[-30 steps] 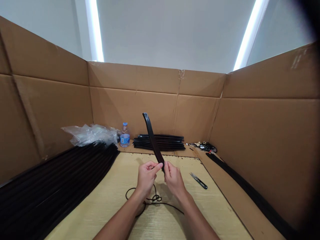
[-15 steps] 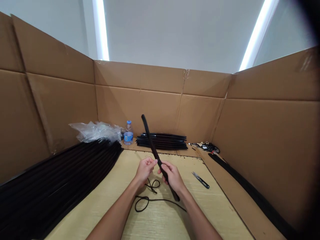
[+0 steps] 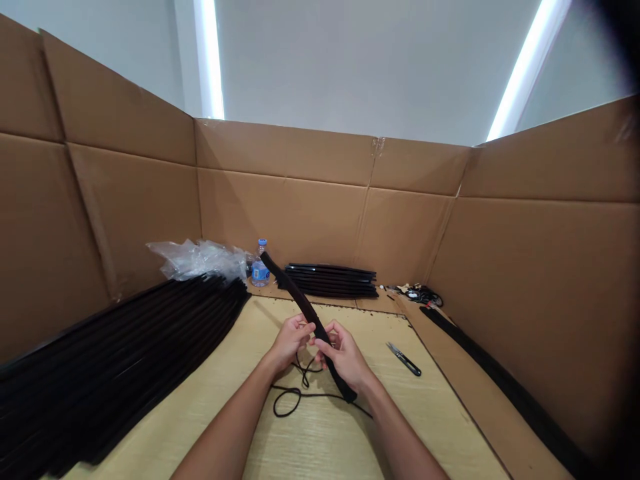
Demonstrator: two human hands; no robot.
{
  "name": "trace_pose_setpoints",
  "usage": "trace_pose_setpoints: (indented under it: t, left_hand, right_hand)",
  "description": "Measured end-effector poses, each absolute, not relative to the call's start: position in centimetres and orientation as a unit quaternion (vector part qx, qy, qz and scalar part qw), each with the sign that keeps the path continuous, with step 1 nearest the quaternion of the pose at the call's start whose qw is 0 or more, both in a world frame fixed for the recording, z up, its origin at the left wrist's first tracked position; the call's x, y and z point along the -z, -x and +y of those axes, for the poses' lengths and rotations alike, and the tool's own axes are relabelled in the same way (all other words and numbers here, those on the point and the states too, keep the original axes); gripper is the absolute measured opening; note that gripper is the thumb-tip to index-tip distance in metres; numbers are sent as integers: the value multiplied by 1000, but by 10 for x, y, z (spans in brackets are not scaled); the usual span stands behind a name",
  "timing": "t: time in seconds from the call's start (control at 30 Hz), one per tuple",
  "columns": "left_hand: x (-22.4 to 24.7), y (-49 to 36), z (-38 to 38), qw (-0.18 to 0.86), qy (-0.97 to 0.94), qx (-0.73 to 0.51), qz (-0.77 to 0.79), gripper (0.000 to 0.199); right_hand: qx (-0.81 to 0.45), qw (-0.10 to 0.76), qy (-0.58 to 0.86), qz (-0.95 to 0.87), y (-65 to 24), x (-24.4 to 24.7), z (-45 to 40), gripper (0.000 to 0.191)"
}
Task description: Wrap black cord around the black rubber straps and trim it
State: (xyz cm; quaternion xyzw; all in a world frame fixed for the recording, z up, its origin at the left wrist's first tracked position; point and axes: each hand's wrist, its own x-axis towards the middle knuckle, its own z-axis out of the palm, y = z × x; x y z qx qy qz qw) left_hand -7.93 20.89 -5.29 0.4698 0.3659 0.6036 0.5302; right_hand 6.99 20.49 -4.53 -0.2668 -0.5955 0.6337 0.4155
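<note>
Over the counter (image 3: pixel 415 427), the left hand (image 3: pixel 290 341) and right hand (image 3: pixel 347 357), both partly closed, pinch a tilted black strip (image 3: pixel 300 299) along its lower half. A black cord (image 3: pixel 325 395) lies looped below.

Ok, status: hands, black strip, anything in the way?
Right hand holding black strip, left hand touching it. Strip slanted. Black cord looped on table below.

At my left grip (image 3: pixel 289 345) and right grip (image 3: pixel 346 357) I count one black strip (image 3: pixel 304 305); below them, at least one cord (image 3: pixel 320 395); rightward, one pair of snips (image 3: pixel 406 361); beyond, one bottle (image 3: pixel 260 274) and one strip stack (image 3: pixel 333 281); leftward, one larger pile (image 3: pixel 125 360), its strips too crowded to count.
</note>
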Motion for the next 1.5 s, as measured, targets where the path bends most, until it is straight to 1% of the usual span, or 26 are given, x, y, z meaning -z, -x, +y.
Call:
trace_pose_setpoints:
  t: [0.17, 0.23, 0.3, 0.33, 0.43, 0.53, 0.67, 0.73, 0.83, 0.9, 1.0, 1.13, 1.2, 1.37, 1.5]
  left_hand:
    - [58, 88, 213, 519, -460, -598, 402, 48]
    - [59, 90, 214, 539, -466, -577, 399, 50]
    - [59, 90, 214, 564, -478, -551, 388, 53]
    - [60, 90, 214, 574, -485, -538, 382, 53]
    - [59, 90, 211, 583, -499, -523, 371, 51]
    - [57, 88, 210, 578, -501, -528, 369, 49]
    - [55, 86, 213, 545, -499, -550, 388, 50]
    - [56, 86, 214, 530, -492, -565, 397, 50]
    - [58, 83, 215, 542, -488, -554, 401, 50]
    - [60, 82, 216, 559, -485, -540, 400, 51]
    - [62, 80, 217, 567, -483, -532, 403, 52]
    - [65, 82, 218, 556, -492, -541, 396, 50]
    - [66, 83, 219, 546, -494, -548, 398, 50]
    - [67, 82, 221, 527, -464, -570, 427, 54]
    - [67, 83, 219, 556, -486, -542, 401, 52]
  right_hand:
    - [-642, 436, 273, -569, -67, 44, 207, 52]
    - [-662, 437, 290, -536, -69, 45, 208, 59]
    - [-676, 413, 301, -530, -72, 45, 208, 65]
    - [-681, 392, 299, -541, -73, 45, 208, 64]
    - [-685, 343, 272, -583, -78, 43, 203, 51]
    - [-674, 358, 265, -590, -81, 40, 200, 52]
    - [-651, 380, 272, -598, -78, 36, 202, 53]
    - [-647, 398, 297, -579, -75, 35, 206, 52]
    - [-644, 416, 352, -537, -73, 36, 211, 53]
    - [-640, 410, 379, -528, -74, 38, 212, 52]
    - [-636, 394, 369, -551, -76, 41, 210, 47]
    - [-662, 394, 322, -551, -74, 42, 204, 57]
    - [-674, 388, 313, -545, -71, 41, 203, 58]
    - [-670, 412, 331, -522, -69, 43, 210, 56]
    - [-665, 400, 365, -515, -74, 47, 215, 63]
